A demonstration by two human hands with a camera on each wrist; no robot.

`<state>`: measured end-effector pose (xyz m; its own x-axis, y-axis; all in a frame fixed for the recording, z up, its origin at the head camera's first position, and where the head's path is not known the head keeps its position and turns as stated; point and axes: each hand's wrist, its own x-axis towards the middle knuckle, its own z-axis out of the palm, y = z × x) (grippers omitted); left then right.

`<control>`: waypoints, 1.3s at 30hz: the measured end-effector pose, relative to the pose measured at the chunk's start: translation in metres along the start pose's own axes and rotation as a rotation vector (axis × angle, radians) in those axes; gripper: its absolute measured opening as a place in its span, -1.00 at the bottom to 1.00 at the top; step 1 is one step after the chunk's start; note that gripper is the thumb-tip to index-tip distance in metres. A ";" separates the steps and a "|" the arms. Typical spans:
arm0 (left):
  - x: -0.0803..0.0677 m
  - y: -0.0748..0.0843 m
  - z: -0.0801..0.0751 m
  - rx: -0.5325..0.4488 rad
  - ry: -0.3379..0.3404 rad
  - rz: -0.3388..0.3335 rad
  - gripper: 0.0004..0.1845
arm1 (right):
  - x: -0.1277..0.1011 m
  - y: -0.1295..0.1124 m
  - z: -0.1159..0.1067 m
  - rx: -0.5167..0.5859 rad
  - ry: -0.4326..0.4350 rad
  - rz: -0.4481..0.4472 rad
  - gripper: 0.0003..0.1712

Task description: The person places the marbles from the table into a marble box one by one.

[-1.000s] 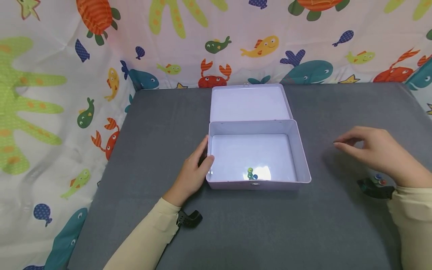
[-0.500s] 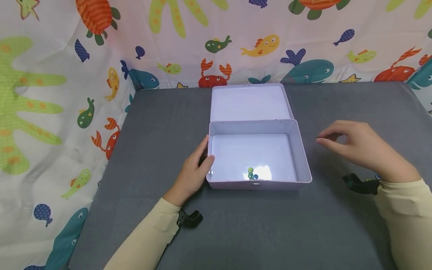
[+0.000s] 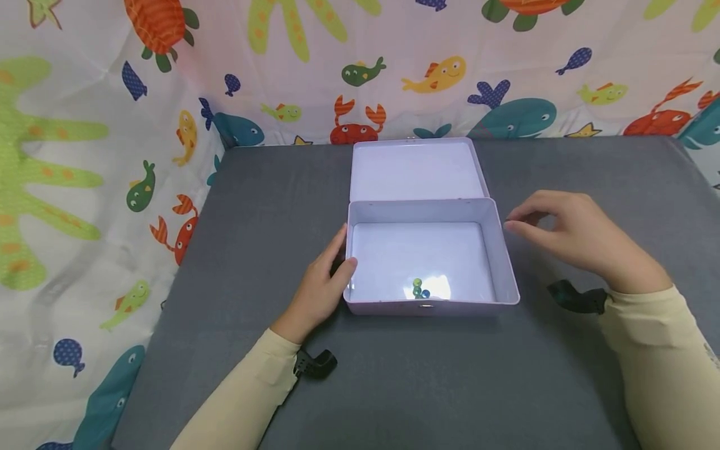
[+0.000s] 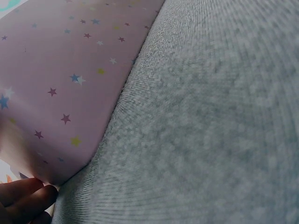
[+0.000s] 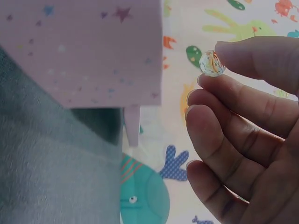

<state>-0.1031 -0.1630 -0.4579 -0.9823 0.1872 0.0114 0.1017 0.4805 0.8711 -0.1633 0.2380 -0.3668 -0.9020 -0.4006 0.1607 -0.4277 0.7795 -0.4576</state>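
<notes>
Marble arrives beside the box
Right hand pinches it, nearer the marbles inside; left hand, fingers straight, touches left side.

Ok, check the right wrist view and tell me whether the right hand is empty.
No, the right hand pinches a clear marble with coloured streaks inside it.

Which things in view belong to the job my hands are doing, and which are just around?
Seemingly part of the job:
Clear swirled marble, pinched in the right hand
Open box, held at its left side by the left hand
Small marbles inside the box

Just around:
Grey cloth under the box
Sea-animal backdrop
Black wrist devices
</notes>
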 end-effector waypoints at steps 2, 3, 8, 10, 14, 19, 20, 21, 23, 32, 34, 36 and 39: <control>0.000 0.001 0.000 0.001 -0.002 -0.005 -0.29 | 0.004 -0.005 0.002 0.013 -0.007 -0.005 -0.86; 0.000 0.001 -0.001 0.001 -0.002 -0.007 -0.28 | 0.006 -0.007 0.003 0.017 -0.011 -0.005 -0.86; 0.001 0.000 0.001 0.008 -0.001 -0.010 -0.28 | 0.017 -0.018 0.005 0.039 -0.033 -0.009 -0.86; 0.001 -0.001 0.002 0.011 -0.001 -0.010 -0.28 | 0.021 -0.021 0.005 0.051 -0.039 -0.019 -0.86; 0.002 -0.001 0.002 0.009 -0.002 -0.009 -0.28 | 0.028 -0.025 0.007 0.072 -0.061 -0.032 -0.86; 0.002 -0.001 0.002 0.007 -0.009 -0.002 -0.27 | 0.033 -0.027 0.012 0.082 -0.086 -0.025 -0.87; 0.002 -0.001 0.002 0.007 -0.010 -0.002 -0.27 | 0.033 -0.028 0.012 0.083 -0.091 -0.021 -0.87; 0.002 -0.001 0.001 0.009 -0.009 -0.003 -0.27 | 0.034 -0.028 0.013 0.084 -0.099 -0.017 -0.86; 0.001 -0.001 0.001 0.011 -0.009 -0.006 -0.27 | 0.035 -0.028 0.014 0.086 -0.117 -0.007 -0.86; 0.000 -0.001 0.000 0.013 -0.004 -0.008 -0.28 | 0.041 -0.026 0.020 0.085 -0.217 -0.004 -0.87; 0.001 -0.002 0.001 0.016 -0.002 -0.002 -0.28 | 0.041 -0.026 0.021 0.077 -0.224 -0.007 -0.87; 0.001 -0.002 0.001 0.018 -0.001 0.005 -0.27 | 0.042 -0.025 0.022 0.068 -0.234 -0.008 -0.88; 0.002 -0.002 0.001 0.020 -0.002 0.005 -0.27 | 0.042 -0.024 0.024 0.056 -0.248 -0.014 -0.88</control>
<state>-0.1051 -0.1631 -0.4599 -0.9815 0.1908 0.0145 0.1093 0.4970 0.8609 -0.1893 0.1906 -0.3704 -0.8511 -0.5227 -0.0489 -0.4304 0.7480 -0.5053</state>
